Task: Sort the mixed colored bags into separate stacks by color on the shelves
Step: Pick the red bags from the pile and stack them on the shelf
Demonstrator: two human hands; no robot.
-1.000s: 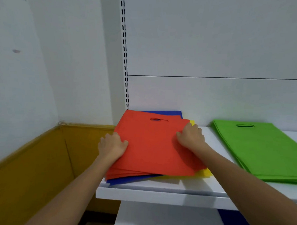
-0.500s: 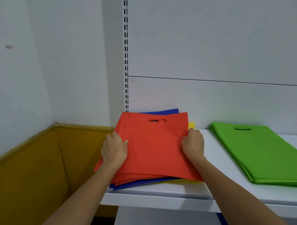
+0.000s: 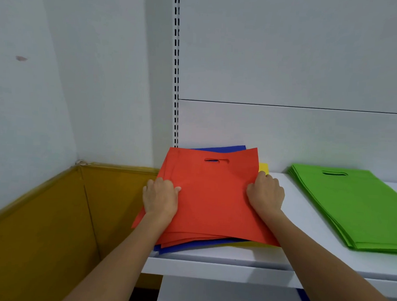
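Red bags [image 3: 213,196] lie atop the mixed pile on the shelf [image 3: 233,257], blue bags [image 3: 231,148] and a yellow bag [image 3: 263,168] beneath, the green stack [image 3: 350,202] at three o'clock. We grip the red side edges, left hand [image 3: 160,198] at nine, right hand [image 3: 266,195] at three, probably squaring them to lift together.

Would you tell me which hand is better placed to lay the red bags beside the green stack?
Probably the right hand: it grips the red bags on the side nearest the bare shelf and green stack.
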